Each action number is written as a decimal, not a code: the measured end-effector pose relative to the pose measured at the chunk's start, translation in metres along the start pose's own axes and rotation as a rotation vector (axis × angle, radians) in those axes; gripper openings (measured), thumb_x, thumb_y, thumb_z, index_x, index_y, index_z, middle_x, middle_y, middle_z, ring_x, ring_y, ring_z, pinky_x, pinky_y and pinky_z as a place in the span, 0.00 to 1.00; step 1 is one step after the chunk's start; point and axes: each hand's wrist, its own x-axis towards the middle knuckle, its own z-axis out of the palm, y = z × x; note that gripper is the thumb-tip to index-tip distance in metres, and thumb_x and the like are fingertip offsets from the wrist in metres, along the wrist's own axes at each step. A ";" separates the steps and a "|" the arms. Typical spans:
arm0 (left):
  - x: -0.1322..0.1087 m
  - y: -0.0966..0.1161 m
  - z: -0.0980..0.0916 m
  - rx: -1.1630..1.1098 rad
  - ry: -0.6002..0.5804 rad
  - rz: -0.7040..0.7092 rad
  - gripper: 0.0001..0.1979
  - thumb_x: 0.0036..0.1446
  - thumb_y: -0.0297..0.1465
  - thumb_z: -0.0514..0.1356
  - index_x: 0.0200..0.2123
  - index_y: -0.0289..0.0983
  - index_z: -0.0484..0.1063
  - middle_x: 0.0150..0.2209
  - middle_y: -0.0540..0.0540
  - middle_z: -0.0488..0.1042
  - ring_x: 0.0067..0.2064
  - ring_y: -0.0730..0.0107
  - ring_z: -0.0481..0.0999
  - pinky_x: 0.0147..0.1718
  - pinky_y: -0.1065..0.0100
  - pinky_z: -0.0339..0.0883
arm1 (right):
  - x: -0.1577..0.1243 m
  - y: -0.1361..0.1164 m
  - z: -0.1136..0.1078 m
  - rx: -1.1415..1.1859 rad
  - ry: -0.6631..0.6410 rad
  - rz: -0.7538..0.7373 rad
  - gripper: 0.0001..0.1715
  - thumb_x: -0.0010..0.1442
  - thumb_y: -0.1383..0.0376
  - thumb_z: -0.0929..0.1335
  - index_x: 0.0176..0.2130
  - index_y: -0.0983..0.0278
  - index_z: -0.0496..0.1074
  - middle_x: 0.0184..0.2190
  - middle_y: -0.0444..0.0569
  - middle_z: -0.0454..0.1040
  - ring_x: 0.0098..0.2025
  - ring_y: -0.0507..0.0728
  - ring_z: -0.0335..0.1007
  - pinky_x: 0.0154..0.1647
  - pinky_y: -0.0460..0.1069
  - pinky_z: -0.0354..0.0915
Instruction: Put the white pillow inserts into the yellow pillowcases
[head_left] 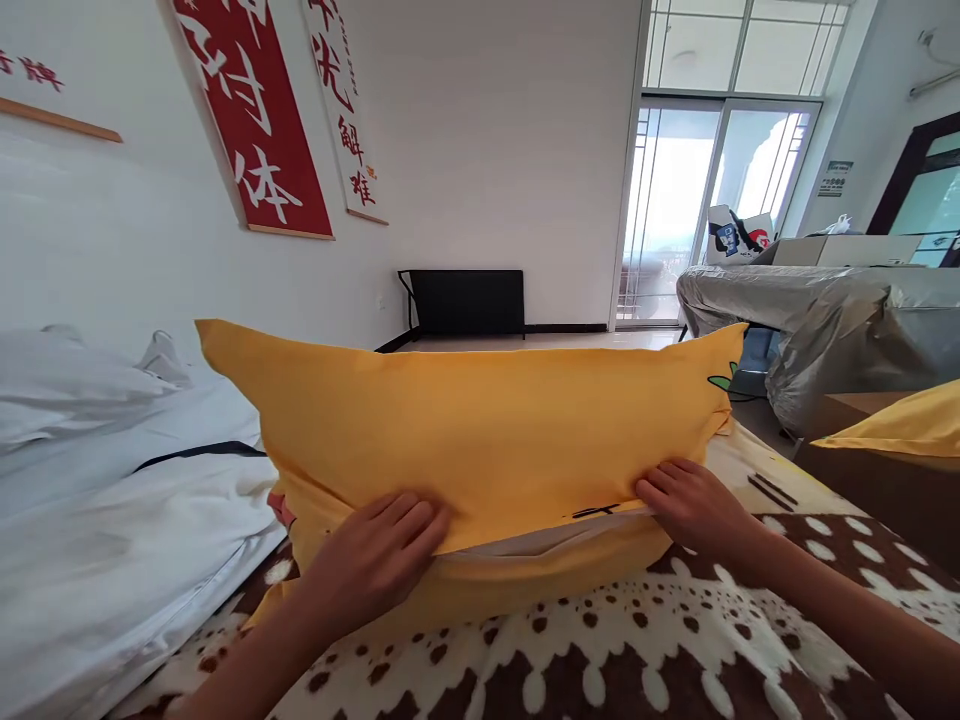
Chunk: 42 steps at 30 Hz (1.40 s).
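Observation:
A yellow pillowcase [480, 430] stands upright before me, puffed out by a filling, with its two upper corners sticking up. Along its lower front runs a slit-like opening, where a strip of white lining or pillow [540, 540] shows. My left hand [390, 545] grips the fabric at the left end of this opening, fingers curled. At the opening's right end my right hand [679, 495] pinches the edge of the pillowcase. Under it lies a brown and white patterned blanket [585, 640].
White bedding [112, 540] with a dark strap lies on the left. To the right, another yellow cloth [900, 425] rests by a brown box [885, 490]. Behind stands a table under a silvery cover [817, 300], and a black panel [469, 303] leans near the wall.

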 end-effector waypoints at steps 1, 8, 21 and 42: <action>0.004 0.001 0.002 0.028 0.023 -0.008 0.11 0.57 0.19 0.49 0.37 0.36 0.68 0.28 0.47 0.71 0.31 0.68 0.70 0.33 0.67 0.61 | 0.004 -0.003 -0.005 0.027 0.026 0.008 0.12 0.56 0.77 0.59 0.29 0.63 0.64 0.24 0.47 0.69 0.27 0.55 0.62 0.33 0.50 0.54; 0.041 0.012 0.027 -0.032 0.076 -0.175 0.11 0.57 0.18 0.48 0.30 0.35 0.67 0.31 0.44 0.71 0.35 0.65 0.68 0.36 0.66 0.63 | 0.029 -0.012 -0.006 0.470 0.127 0.395 0.12 0.57 0.74 0.58 0.39 0.62 0.63 0.34 0.49 0.73 0.35 0.56 0.68 0.34 0.47 0.60; 0.083 -0.023 0.127 -0.098 -0.269 -0.587 0.09 0.53 0.24 0.50 0.25 0.36 0.69 0.26 0.43 0.74 0.31 0.59 0.72 0.32 0.62 0.60 | 0.075 0.001 0.091 0.201 -0.099 0.594 0.04 0.54 0.64 0.63 0.31 0.62 0.65 0.26 0.46 0.73 0.28 0.54 0.65 0.28 0.48 0.46; 0.072 -0.025 0.091 -0.236 -0.211 -0.580 0.08 0.53 0.23 0.45 0.25 0.38 0.57 0.24 0.49 0.66 0.28 0.66 0.65 0.28 0.66 0.55 | 0.086 -0.055 0.042 0.613 0.050 0.152 0.21 0.57 0.67 0.67 0.50 0.64 0.65 0.46 0.54 0.71 0.46 0.59 0.65 0.47 0.54 0.62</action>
